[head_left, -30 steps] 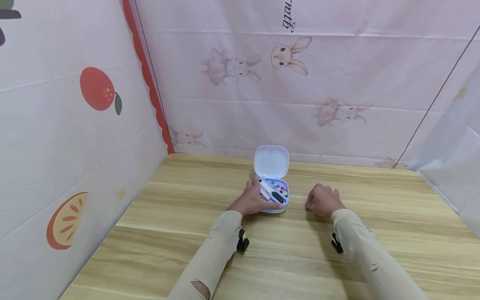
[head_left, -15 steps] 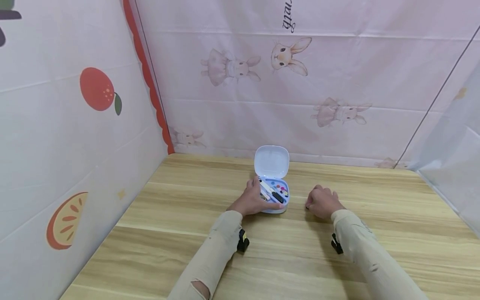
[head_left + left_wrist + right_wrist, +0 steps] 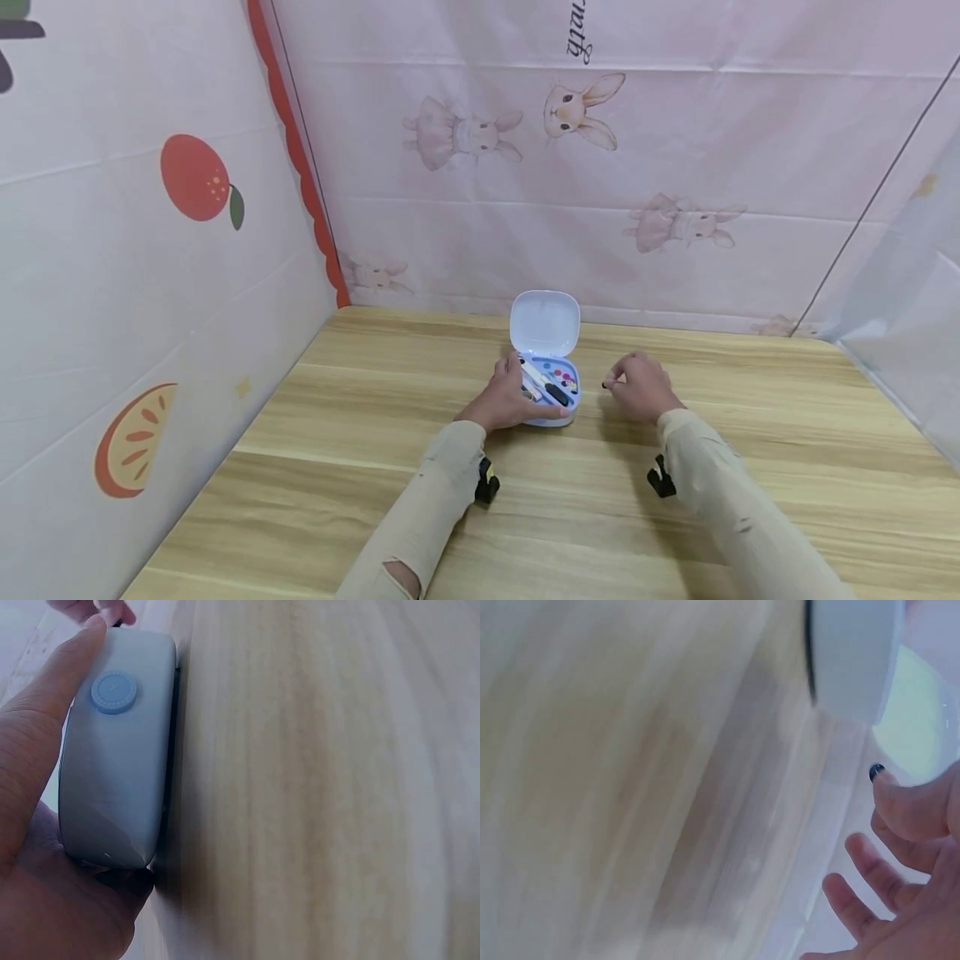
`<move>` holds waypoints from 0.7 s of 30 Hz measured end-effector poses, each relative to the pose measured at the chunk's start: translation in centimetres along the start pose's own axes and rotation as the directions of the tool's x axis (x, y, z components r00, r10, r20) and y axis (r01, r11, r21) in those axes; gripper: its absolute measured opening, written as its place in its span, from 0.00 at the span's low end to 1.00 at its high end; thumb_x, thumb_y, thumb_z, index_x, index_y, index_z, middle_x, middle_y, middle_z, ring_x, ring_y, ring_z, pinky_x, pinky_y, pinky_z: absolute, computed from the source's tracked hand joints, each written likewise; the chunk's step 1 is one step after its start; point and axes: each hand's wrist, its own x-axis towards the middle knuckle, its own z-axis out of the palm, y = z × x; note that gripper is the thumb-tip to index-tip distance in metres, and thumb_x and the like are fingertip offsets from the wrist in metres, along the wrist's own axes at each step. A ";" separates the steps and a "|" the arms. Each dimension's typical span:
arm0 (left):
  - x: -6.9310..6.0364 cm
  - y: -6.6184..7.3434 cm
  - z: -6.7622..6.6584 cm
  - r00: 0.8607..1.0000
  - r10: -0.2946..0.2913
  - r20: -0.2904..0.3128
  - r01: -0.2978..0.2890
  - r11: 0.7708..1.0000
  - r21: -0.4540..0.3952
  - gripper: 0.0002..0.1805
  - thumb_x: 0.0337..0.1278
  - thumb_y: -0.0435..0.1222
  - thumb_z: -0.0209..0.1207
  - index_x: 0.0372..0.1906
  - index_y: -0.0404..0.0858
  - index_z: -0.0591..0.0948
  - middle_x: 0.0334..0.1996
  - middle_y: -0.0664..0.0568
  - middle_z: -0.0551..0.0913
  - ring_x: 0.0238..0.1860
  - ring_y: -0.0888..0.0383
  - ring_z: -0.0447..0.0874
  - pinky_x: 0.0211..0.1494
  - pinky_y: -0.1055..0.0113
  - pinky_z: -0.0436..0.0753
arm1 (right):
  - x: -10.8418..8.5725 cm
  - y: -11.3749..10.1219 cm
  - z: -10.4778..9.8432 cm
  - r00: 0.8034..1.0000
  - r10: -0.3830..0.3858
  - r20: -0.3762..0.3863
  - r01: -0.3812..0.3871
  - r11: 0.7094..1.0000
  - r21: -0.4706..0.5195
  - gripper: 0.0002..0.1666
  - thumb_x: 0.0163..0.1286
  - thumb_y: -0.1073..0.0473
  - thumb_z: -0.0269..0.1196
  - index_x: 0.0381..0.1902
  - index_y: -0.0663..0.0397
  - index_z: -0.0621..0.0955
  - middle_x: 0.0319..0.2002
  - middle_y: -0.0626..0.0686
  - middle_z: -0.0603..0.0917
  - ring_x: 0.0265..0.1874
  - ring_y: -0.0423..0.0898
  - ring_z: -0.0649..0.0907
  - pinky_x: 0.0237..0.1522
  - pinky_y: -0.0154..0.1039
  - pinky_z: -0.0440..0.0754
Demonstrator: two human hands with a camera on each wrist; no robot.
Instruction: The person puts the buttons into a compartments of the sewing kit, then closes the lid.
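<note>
A light-blue sewing box [image 3: 553, 422] stands on the table with its lid [image 3: 545, 323] raised. Inside lie a white tool with a black end [image 3: 556, 395] and several small coloured round pieces [image 3: 566, 377]. My left hand [image 3: 504, 398] grips the box from the left, thumb along its near side; in the left wrist view a round blue catch [image 3: 114, 692] shows on the box wall. To the right of the box, my right hand [image 3: 641, 390] pinches a small black button [image 3: 877, 772] between thumb and forefinger, apart from the box. Its other fingers are loosely bent.
The wood-grain table [image 3: 420, 350] ends at a pink rabbit-print cloth [image 3: 480, 242] close behind the lid. A white fruit-print cloth [image 3: 225, 308] borders it on the left. Black wrist straps [image 3: 487, 482] hang below both sleeves.
My right hand has lifted off the table and moved slightly away from me and left, bringing the black button into view at its fingertips. The left hand and the box have stayed put.
</note>
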 end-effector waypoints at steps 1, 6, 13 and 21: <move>0.0 0.0 0.0 1.000 -0.001 0.001 0.001 1.000 0.001 0.74 0.39 0.66 0.74 0.83 0.44 0.40 0.78 0.43 0.47 0.68 0.44 0.64 0.71 0.45 0.66 | 0.1 -0.2 0.1 1.000 0.005 -0.011 -0.005 1.000 0.022 0.09 0.68 0.64 0.62 0.32 0.63 0.86 0.50 0.69 0.80 0.56 0.68 0.74 0.58 0.69 0.68; 0.0 0.0 0.0 1.000 0.002 0.000 -0.002 1.000 0.000 0.74 0.39 0.66 0.74 0.83 0.44 0.40 0.78 0.43 0.48 0.67 0.44 0.64 0.71 0.45 0.67 | 0.7 -1.0 0.8 0.998 0.058 -0.029 -0.052 0.986 0.159 0.12 0.70 0.62 0.61 0.35 0.69 0.85 0.46 0.68 0.80 0.54 0.66 0.74 0.60 0.64 0.68; 0.0 0.0 0.0 1.000 0.012 0.000 -0.012 1.000 -0.008 0.75 0.39 0.66 0.74 0.83 0.43 0.39 0.77 0.42 0.48 0.66 0.44 0.65 0.70 0.45 0.68 | 1.5 -2.1 1.6 0.993 0.120 0.004 -0.116 0.953 0.281 0.13 0.71 0.62 0.60 0.39 0.72 0.84 0.43 0.64 0.80 0.43 0.57 0.75 0.44 0.49 0.73; 0.1 0.0 0.0 0.999 0.032 -0.004 -0.032 0.999 -0.007 0.75 0.39 0.65 0.75 0.82 0.42 0.39 0.76 0.42 0.50 0.65 0.45 0.66 0.69 0.48 0.69 | 1.9 -3.0 2.8 0.986 0.163 0.034 -0.164 0.914 0.372 0.12 0.70 0.64 0.62 0.39 0.73 0.85 0.39 0.62 0.83 0.39 0.52 0.76 0.38 0.39 0.71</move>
